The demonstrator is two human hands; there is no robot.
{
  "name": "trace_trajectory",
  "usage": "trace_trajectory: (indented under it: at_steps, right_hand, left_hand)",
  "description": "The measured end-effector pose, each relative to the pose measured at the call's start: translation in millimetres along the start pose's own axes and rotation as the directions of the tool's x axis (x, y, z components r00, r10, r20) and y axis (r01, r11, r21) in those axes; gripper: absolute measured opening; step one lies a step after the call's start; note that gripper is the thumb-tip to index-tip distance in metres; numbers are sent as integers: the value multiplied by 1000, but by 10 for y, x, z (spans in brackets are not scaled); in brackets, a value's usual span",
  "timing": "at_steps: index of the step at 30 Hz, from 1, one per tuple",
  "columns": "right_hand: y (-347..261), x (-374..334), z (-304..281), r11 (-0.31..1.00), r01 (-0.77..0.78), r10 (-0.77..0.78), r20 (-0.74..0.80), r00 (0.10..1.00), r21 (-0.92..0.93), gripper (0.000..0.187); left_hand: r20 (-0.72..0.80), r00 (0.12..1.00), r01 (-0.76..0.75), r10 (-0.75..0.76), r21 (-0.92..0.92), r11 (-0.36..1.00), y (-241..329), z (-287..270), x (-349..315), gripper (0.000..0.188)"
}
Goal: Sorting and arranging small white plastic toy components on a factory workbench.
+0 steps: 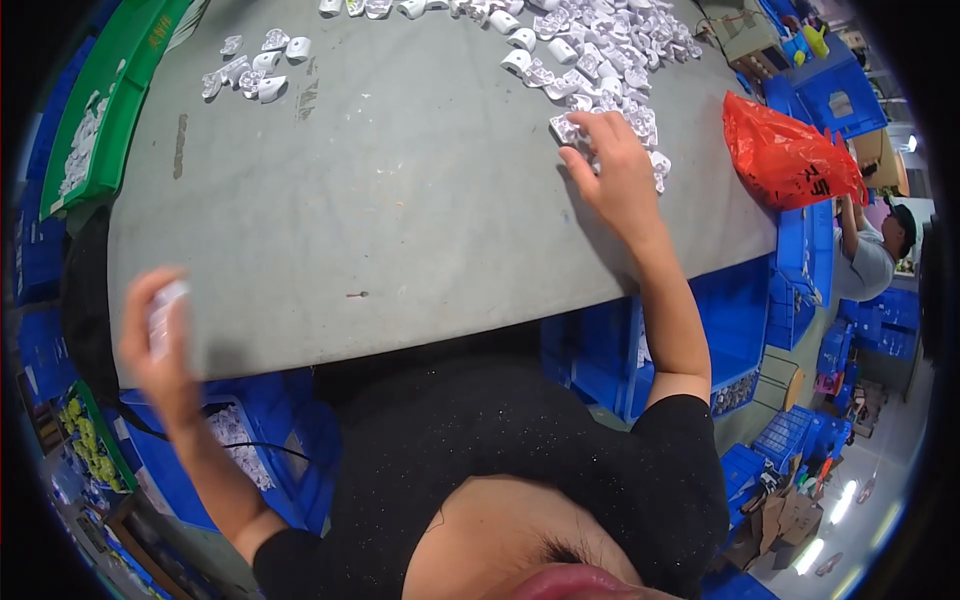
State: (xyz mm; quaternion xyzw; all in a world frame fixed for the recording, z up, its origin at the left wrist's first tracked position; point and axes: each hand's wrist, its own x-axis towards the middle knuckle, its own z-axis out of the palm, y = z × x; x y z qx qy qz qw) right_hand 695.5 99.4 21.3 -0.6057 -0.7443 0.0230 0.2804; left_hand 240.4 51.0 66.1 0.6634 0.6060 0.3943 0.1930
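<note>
Fingers (585, 128) of the right hand (615, 175) are spread and curled down onto the near edge of a big heap of small white moulded plastic parts (610, 60), pressing on one or two pieces at its lower tip; whether they actually pinch a piece cannot be told, since the fingertips cover it. That heap has far too many pieces to count, and it runs along the far right part of the grey table top (400, 220).

On the other side, the left hand (160, 340) is raised at the near left edge of the table, motion-blurred, with its fingers closed around one small white plastic part (165, 305). Below it stands an open blue plastic bin (270, 420) holding more white pieces.

Elsewhere in this single head view: a small separate cluster of about eight white plastic parts (255, 70) lies at the far left of the table, well apart from the heap. One long green plastic tray (120, 90) with white pieces sits beside the table's left edge. One red plastic bag (785, 155) rests at the right edge. Another person in a grey shirt (865, 255) works beyond it, among stacked blue crates.
</note>
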Motion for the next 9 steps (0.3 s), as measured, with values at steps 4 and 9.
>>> trace_trajectory:
  at_steps: [4, 9]
  right_hand:
    - [-39, 182, 157, 996, -9, 16, 75, 997, -93, 28]
    - [-218, 263, 278, 953, 245, -279, 205, 938, 177, 27]
  left_hand:
    - [-725, 654, 346, -217, 32, 938, -1004, -1301, -933, 31]
    - [-935, 325, 702, -146, 135, 699, -2659, -1991, -2693, 29]
